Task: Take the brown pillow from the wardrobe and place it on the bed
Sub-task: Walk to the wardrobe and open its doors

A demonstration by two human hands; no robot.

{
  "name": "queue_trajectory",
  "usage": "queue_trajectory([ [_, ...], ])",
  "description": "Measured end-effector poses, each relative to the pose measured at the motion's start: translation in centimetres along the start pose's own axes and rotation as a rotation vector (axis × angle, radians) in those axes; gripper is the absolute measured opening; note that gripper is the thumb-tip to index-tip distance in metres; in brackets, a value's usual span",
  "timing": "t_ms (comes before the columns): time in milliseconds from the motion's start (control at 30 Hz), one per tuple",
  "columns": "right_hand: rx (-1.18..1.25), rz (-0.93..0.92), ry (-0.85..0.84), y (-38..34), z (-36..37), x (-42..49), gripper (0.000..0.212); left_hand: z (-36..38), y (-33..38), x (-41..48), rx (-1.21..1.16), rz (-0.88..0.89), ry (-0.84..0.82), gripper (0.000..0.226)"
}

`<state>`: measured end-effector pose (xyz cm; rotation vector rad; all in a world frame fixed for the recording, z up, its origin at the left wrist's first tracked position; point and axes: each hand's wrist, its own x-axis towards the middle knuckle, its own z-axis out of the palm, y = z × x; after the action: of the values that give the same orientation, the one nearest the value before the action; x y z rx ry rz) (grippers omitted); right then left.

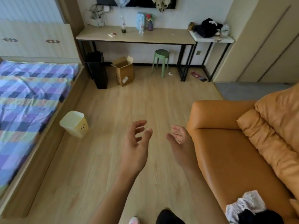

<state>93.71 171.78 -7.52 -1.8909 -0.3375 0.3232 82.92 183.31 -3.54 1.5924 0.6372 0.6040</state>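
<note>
Pillow: no brown pillow can be told apart for certain; two puffy orange-tan cushions (275,126) lie on the sofa at right, partly cut off by the frame edge.
Wardrobe: pale panelled doors (273,50) at far right, shut, only partly in view.
Bed: one bed (27,101) at left, covered by a crumpled checked sheet in purple, blue and green, on a low wooden frame; its near end is blurred.
Hands: two, both bare and holding nothing; left hand (137,143) with fingers (140,123) curled and spread apart; right hand (179,138) palm up, fingers loosely apart.
Sofa: one, smooth orange leather (226,151), with a bundle of white and black cloth (247,207) on its near corner.
Floor: light wood planks (129,97).
Bins: one small cream bin (74,123) beside the bed; one tall black bin (97,70) by the wall.
Box: one open cardboard box (124,70).
Stool: one green round stool (161,62).
Counter: one long counter (135,36) bearing bottles and small things, hard to make out; one smaller white counter (210,38) beside it with a dark heap.
</note>
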Motion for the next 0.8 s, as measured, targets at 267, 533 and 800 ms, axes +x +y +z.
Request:
queue_trajectory([
  [267, 0.07, 0.053, 0.153, 1.9, -0.4, 17.4, 0.033, 7.7, -1.7, 16.5, 0.054, -0.017, -0.1, 0.019],
  [533, 0.085, -0.012, 0.153, -1.3, -4.3, 36.5, 0.035, 16.3, 0.9, 32.4, 0.077, 0.042, -0.08, 0.022],
  [800, 0.1, 0.057, 0.219, -1.0, -5.5, 50.1, 0.033, 22.7, 0.4, 45.9, 0.056, -0.008, -0.105, 0.02],
])
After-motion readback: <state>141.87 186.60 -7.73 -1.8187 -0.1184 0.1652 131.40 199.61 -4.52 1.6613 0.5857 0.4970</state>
